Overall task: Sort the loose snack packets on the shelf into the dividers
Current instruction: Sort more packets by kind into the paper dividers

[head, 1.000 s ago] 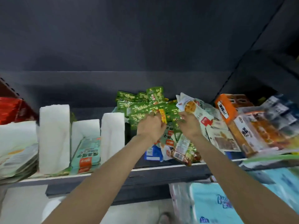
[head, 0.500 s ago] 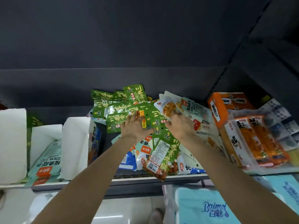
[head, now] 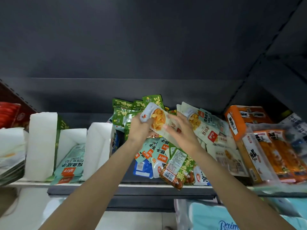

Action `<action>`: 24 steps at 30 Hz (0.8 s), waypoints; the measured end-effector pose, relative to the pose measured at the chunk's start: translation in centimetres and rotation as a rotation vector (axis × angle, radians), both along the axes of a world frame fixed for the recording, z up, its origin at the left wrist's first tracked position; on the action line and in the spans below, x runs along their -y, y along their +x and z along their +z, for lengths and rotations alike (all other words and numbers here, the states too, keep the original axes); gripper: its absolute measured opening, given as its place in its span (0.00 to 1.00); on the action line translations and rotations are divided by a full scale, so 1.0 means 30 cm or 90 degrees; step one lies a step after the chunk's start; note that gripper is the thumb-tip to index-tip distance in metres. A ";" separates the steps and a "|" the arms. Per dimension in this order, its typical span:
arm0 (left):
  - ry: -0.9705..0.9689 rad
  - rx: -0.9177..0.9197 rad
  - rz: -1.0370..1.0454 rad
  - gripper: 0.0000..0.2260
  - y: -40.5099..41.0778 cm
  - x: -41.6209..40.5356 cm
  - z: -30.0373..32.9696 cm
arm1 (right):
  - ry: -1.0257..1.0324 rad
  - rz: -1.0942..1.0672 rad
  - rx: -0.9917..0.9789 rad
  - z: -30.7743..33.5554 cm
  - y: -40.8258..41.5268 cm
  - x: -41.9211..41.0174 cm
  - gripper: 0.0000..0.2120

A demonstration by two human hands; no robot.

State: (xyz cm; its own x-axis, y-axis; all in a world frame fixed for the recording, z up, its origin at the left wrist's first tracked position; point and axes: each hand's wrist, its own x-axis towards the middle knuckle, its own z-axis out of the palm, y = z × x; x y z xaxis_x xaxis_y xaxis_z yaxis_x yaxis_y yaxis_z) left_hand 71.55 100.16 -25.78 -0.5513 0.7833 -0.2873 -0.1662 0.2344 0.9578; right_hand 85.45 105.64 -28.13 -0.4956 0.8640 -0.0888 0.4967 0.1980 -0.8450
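A pale grey snack packet (head: 157,119) with an orange food picture is raised over the loose pile. My left hand (head: 140,128) grips its left end, fingers curled round it. My right hand (head: 181,131) pinches its lower right part, fingers spread. Green packets (head: 126,112) lie heaped at the back of the shelf. More pale packets (head: 204,125) lie to the right of my hands, and teal packets with orange labels (head: 156,151) lie beneath them. White dividers (head: 99,146) stand to the left; one slot holds a teal packet (head: 71,165).
Orange boxes (head: 239,120) and clear sausage packs (head: 280,151) crowd the shelf's right end. A green packet (head: 179,171) overhangs the shelf's front edge (head: 132,185). Red packs (head: 8,113) sit far left. A lower shelf holds a blue-and-white bag (head: 216,218).
Both hands have lifted a pale grey packet out of the pile and hold it between them. Earlier they were pressed into the green packets. The view has shifted.
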 end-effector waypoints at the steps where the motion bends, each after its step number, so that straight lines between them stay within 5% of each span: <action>1: 0.021 0.030 0.021 0.07 -0.026 0.030 0.010 | -0.046 -0.076 -0.030 0.010 -0.033 0.016 0.32; 4: 0.081 0.091 0.071 0.07 -0.119 0.121 0.030 | -0.245 -0.225 -0.180 0.036 -0.138 0.065 0.26; 7: 0.092 -0.061 0.056 0.12 -0.237 0.247 0.059 | -0.404 -0.219 -0.328 0.084 -0.248 0.154 0.13; 15: -0.020 -0.749 0.013 0.35 -0.653 0.625 0.162 | -0.028 -0.076 -0.266 0.253 -0.606 0.481 0.04; 20: 0.069 -0.763 -0.118 0.17 -0.900 0.812 0.182 | 0.167 -0.005 -0.185 0.283 -0.855 0.699 0.07; 24: 0.119 -0.737 -0.046 0.03 -1.053 0.939 0.163 | 0.256 0.029 -0.103 0.282 -1.006 0.847 0.06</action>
State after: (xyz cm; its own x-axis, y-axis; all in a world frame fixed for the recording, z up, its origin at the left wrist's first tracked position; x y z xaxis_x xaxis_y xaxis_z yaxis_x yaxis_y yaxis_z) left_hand 39.96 71.99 -20.89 -0.3607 0.8004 0.4789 0.8339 0.0467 0.5500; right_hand 55.28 80.22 -19.65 -0.5141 0.7905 0.3328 0.3467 0.5464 -0.7624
